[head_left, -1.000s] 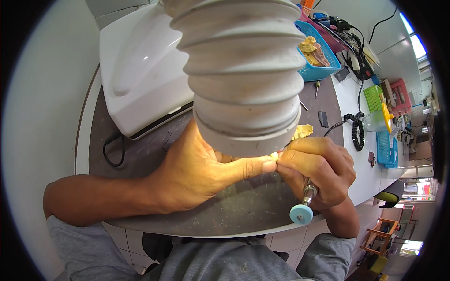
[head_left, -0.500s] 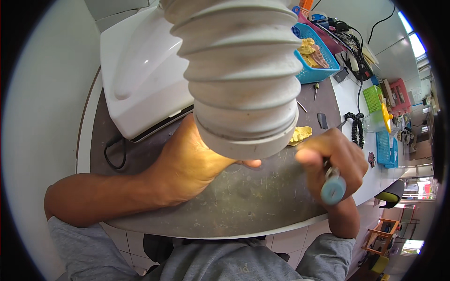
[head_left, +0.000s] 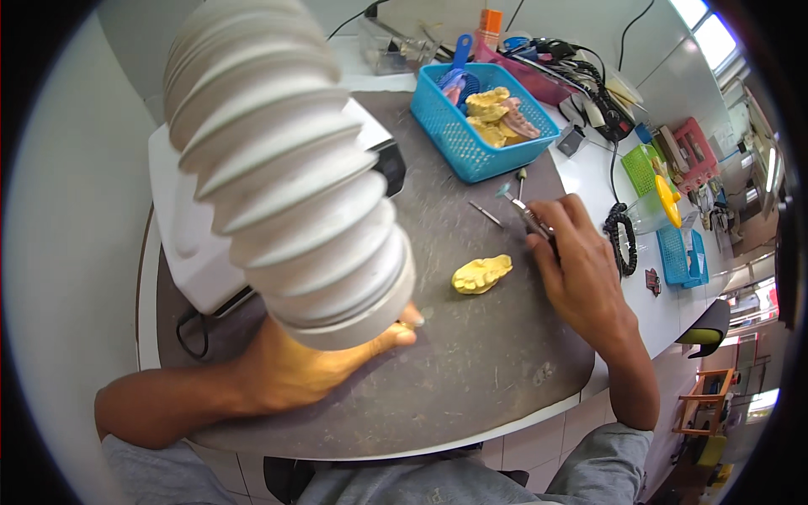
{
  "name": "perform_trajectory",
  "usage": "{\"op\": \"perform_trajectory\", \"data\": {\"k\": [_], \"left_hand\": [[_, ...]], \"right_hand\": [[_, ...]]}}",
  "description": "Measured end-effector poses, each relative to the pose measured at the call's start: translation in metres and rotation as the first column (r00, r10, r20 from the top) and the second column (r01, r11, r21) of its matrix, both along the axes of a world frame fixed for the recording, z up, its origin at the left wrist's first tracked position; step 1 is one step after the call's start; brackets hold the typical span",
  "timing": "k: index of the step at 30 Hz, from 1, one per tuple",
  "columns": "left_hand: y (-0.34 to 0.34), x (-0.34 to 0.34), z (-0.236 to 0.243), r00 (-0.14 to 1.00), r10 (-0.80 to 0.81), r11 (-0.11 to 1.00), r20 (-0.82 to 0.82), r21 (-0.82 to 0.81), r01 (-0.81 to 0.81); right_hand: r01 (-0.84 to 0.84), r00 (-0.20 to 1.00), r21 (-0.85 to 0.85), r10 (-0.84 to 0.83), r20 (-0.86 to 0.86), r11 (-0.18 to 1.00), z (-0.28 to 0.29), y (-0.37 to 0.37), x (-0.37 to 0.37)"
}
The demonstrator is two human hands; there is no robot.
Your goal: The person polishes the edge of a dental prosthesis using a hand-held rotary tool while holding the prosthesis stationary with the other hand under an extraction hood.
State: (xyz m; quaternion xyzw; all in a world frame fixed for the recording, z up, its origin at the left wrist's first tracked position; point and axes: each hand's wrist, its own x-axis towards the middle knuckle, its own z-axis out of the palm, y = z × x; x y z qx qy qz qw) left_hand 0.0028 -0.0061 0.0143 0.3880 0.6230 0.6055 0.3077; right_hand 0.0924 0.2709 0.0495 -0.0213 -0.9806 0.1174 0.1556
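Observation:
My right hand [head_left: 582,273] is closed around a slim metal tool with a pale blue round end [head_left: 528,216], which points away from me toward the blue basket. My left hand [head_left: 316,362] lies low over the grey mat, mostly covered by the wide white ribbed hose [head_left: 295,177]. Its thumb and a fingertip come together at the hose mouth, with a small yellowish bit between them that I cannot make out. Between my hands, on the mat, rests a yellow plaster dental cast [head_left: 481,275], touched by neither.
Beyond the cast lie a thin metal rod [head_left: 486,214] and a small bur-like tool [head_left: 522,174]. A blue basket [head_left: 471,160] holds yellow and pink dental casts. A white machine [head_left: 189,252] stands left behind the hose. Black coiled cable [head_left: 621,240] lies at right.
The hose and white machine appear farther left as the view has shifted. My right hand has turned the tool, its blue end now pointing away from me. The cast shows fully now.

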Motion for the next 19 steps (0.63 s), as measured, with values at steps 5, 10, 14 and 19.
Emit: {"op": "perform_trajectory", "data": {"k": [5, 10, 14, 19], "left_hand": [[0.01, -0.006, 0.005, 0.962, -0.048, 0.994, -0.27, -0.109, 0.019], [0.013, -0.005, 0.013, 0.902, -0.057, 0.986, -0.428, -0.163, -0.015], [0.011, -0.002, 0.015, 0.963, 0.023, 0.967, -0.27, -0.239, -0.09], [0.013, -0.008, 0.015, 0.731, -0.063, 0.98, -0.68, -0.182, -0.085]], "right_hand": [[-0.078, 0.997, 0.254, 0.08, 0.002, 0.964, -0.009, 0.014, 0.002], [-0.044, 0.999, 0.16, 0.04, 0.031, 0.986, -0.009, 0.02, 0.003], [-0.039, 0.999, 0.182, 0.035, 0.027, 0.983, 0.01, 0.029, 0.004], [0.068, 0.997, 0.217, -0.071, 0.004, 0.974, 0.033, 0.068, -0.003]]}}
